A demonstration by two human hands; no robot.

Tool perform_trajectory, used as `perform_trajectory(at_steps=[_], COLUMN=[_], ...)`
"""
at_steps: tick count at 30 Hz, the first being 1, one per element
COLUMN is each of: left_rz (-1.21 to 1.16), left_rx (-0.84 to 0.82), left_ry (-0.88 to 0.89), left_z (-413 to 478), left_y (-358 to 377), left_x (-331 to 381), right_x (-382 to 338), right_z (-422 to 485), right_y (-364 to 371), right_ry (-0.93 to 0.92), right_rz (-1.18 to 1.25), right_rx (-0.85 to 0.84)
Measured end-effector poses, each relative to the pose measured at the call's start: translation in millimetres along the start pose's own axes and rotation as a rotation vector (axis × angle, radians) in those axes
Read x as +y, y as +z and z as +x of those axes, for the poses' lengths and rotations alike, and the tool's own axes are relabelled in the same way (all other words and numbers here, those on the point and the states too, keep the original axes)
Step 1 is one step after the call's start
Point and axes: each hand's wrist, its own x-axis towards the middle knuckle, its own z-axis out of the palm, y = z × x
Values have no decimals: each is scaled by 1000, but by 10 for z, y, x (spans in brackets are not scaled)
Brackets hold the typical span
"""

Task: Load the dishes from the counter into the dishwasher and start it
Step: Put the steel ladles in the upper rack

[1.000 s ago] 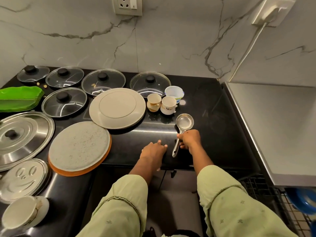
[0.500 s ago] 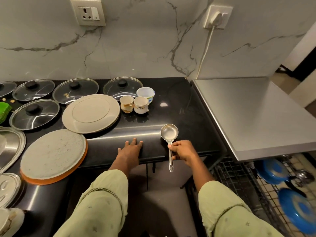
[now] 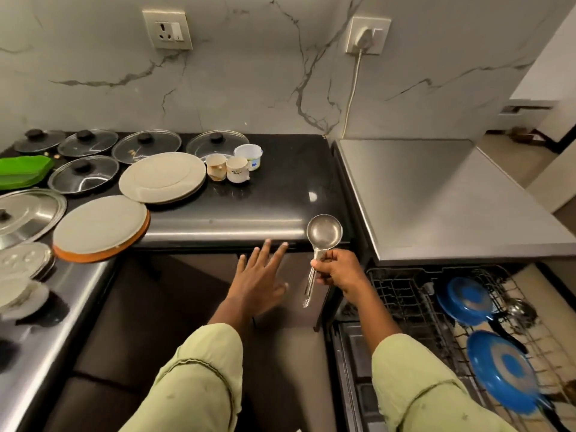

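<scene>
1. Since half a second ago the ladle (image 3: 324, 232) has been carried right, to the counter's (image 3: 265, 194) lower right corner, the left hand (image 3: 258, 282) has come off the counter edge, and the view has swung right to show more of the dishwasher rack (image 3: 402, 291).
2. At far left, still on the counter, lie a green plate (image 3: 25, 173), glass lids (image 3: 82, 177) and a steel lid (image 3: 29, 213).
3. Right of these sit a pale plate (image 3: 162, 177) and an orange-rimmed plate (image 3: 99, 227) that juts over the counter edge. A passing sleeve or elbow could tip it to the floor.
4. At centre two cups (image 3: 237, 169) stand touching, with a small white tub (image 3: 249, 155) just behind. One cup bears a dark scrawl and the tub a blue label; neither can be read, and no brand shows anywhere.
5. Below the counter edge the left hand is wide, fingers spread, holding nothing.
6. Beside it the right hand (image 3: 338, 271) is curled round the ladle's handle partway down, bowl up and the long end hanging free.
   - That loose end could catch on the rack wires or the counter corner on the way across.
   - The grip looks light, so the ladle might swing or slip.
7. At lower right the rack is pulled out, with two blue pans (image 3: 501, 372) and steel utensils (image 3: 520, 310) already in it. Free room looks tight there, so the ladle may knock them.
</scene>
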Motion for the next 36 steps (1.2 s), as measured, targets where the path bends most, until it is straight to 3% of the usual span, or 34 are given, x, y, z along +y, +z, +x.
perform_trajectory(at_steps=[12,18,23,36], left_rz=[102,74,64,113], left_rx=[-1,53,-29,-160], left_ry=[-82,-53,-1,99], left_z=[-1206,-1858,-2331,-2195], left_y=[232,650,1013,1538], left_x=[777,1321,1946,3564], right_x=[540,909,1294,1882], right_z=[-979,-1874,-2536,-3178], right_y=[-516,-961,-1459,-3320], right_ry=[-3,6,63,88], right_rz=[43,34,-2,15], right_rx=[-64,-71,-10,172])
